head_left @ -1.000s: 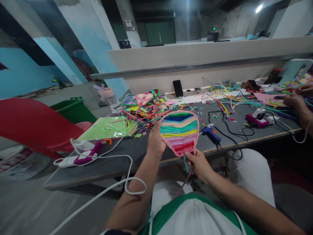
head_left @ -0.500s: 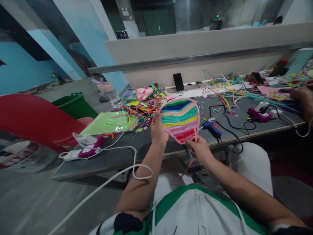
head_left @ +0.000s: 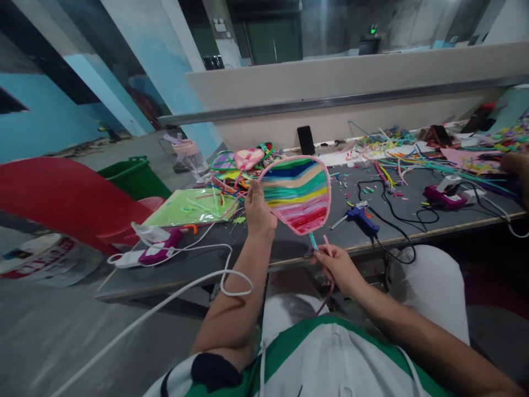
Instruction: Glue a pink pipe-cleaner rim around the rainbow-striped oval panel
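Observation:
A fan-shaped craft piece (head_left: 298,193) with rainbow stripes of pipe cleaner and a pink rim is held up over the table's front edge. My left hand (head_left: 260,212) is closed on its left edge, thumb on the near face. A short light-blue handle (head_left: 313,241) sticks out from the bottom tip. My right hand (head_left: 334,263) pinches near the end of that handle and also holds a loose pink pipe cleaner (head_left: 326,245), whose tail hangs toward my lap. Just right of the piece, a blue glue gun (head_left: 360,218) lies on the table.
On the dark table (head_left: 285,255) are a green plastic-wrapped sheet (head_left: 194,207), a purple power strip (head_left: 161,246) with white cable, another strip (head_left: 444,197), a propped phone (head_left: 306,140) and piled pipe cleaners. A white cable crosses my left forearm. Another person's hand (head_left: 514,165) is at far right.
My right hand has slid down from the piece's bottom tip to the handle, uncovering it. The loose pink pipe cleaner has come away from the striped face. The view has shifted slightly.

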Available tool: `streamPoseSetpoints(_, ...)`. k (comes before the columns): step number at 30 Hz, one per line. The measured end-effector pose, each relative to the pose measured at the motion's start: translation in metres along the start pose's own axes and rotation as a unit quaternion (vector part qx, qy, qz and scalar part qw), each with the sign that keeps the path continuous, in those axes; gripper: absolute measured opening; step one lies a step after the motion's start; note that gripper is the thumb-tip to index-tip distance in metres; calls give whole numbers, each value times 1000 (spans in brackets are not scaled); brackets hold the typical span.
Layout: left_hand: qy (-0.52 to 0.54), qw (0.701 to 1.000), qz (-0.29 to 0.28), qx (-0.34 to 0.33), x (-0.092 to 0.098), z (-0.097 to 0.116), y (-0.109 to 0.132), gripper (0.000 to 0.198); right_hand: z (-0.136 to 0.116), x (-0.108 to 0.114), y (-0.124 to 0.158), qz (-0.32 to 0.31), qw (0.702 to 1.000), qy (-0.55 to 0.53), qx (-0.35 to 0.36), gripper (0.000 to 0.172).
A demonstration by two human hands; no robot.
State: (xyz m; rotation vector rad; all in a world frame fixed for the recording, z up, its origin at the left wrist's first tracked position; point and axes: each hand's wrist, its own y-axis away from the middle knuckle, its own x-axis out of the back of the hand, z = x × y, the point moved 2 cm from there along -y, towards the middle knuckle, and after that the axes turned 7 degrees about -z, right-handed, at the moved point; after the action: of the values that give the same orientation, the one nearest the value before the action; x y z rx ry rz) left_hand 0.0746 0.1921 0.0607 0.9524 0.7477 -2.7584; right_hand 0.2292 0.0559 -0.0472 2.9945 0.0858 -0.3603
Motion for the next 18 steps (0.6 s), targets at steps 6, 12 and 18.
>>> streamPoseSetpoints(6,5,1000,-13,11,-7,-1,18,37,8,-1,-1,42,998,39,-2,25)
streamPoseSetpoints(12,-13,999,-2,33,1,7,27,40,-12,20,11,43,996,64,39,30)
streamPoseSetpoints(18,5,997,34,75,16,6,50,41,-70,42,14,56,988,52,137,34)
